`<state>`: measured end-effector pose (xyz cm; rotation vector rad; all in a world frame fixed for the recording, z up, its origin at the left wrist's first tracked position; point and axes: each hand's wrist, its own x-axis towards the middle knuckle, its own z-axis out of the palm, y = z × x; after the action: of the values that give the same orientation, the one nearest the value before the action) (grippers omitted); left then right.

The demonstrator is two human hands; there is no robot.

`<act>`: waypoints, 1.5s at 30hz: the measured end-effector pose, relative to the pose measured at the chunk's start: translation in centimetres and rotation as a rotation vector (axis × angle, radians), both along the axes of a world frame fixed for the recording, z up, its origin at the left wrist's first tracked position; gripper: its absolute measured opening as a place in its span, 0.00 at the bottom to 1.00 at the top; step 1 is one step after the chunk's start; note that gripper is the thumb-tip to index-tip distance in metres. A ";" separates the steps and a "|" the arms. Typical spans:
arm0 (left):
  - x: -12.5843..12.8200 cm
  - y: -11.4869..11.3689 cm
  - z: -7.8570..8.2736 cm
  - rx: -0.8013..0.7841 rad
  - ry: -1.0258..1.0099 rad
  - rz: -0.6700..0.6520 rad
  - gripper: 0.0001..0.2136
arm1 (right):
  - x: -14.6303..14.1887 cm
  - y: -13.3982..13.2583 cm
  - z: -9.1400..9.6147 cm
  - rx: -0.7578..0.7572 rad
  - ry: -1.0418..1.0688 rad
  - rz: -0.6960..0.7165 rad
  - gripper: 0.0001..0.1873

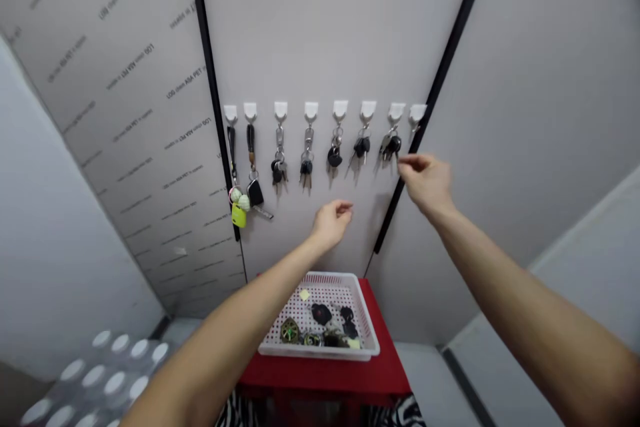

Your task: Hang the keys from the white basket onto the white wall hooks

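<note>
My right hand (427,180) is raised at the right, its thumb and fingertips pinched together. The fingertips are close to the bottom of a key bunch (390,145) hanging from a hook; whether they grip a key I cannot make out. Lower and nearer the middle, my left hand (333,223) is held in front of the wall with its fingers curled in, and nothing shows in it. Above it hang a bunch with a dark key (334,157) and another bunch of dark-headed keys (362,146). A white hook (418,113) is at the right end of the row.
Further left hang more key bunches (307,165), a black key fob (255,192) and a lime-green tag (239,215). Below, a white plastic basket (370,333) with several small items stands on a red table (325,373). Bubble-like white discs (115,383) are at lower left.
</note>
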<state>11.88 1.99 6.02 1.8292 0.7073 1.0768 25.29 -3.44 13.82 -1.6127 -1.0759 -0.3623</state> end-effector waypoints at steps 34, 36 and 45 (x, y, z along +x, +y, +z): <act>-7.8 -3.1 -13.9 -0.105 0.406 -0.168 0.13 | -7.5 -2.7 -19.2 -0.710 0.047 0.645 0.10; -7.1 -3.0 -12.9 -0.123 0.341 -0.184 0.13 | -7.2 -2.6 -18.0 -0.687 0.083 0.667 0.09; -6.0 -3.0 -10.2 -0.021 0.238 -0.170 0.11 | -7.2 -2.9 -14.7 -0.637 0.213 0.714 0.09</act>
<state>5.89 -0.99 -4.15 1.9804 0.6830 0.7460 18.14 -6.36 -0.91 -1.6112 -1.5997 0.6720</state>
